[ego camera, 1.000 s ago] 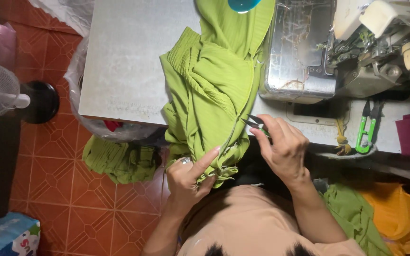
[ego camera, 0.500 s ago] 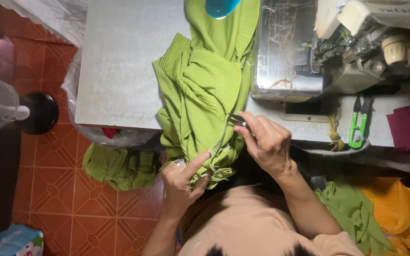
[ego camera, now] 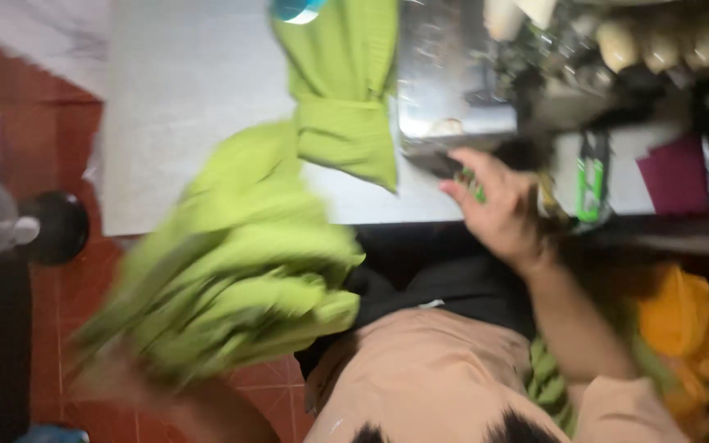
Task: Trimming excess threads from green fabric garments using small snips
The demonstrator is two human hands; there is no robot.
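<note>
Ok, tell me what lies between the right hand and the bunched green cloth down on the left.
In the head view, a strip of grey tabletop and the dark gap below its edge separate the right hand from the bunched green cloth. Nothing else lies there.

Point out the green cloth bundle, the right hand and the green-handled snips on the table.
green cloth bundle [ego camera: 240,287], head view, on the middle of the blurred folds.
right hand [ego camera: 502,209], head view, on the back of the hand.
green-handled snips [ego camera: 591,176], head view, on the green handle.

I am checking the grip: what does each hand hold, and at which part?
Left hand: hidden under the blurred green cloth, apparently gripping its lower end. Right hand: near the table edge, hold unclear.
</note>
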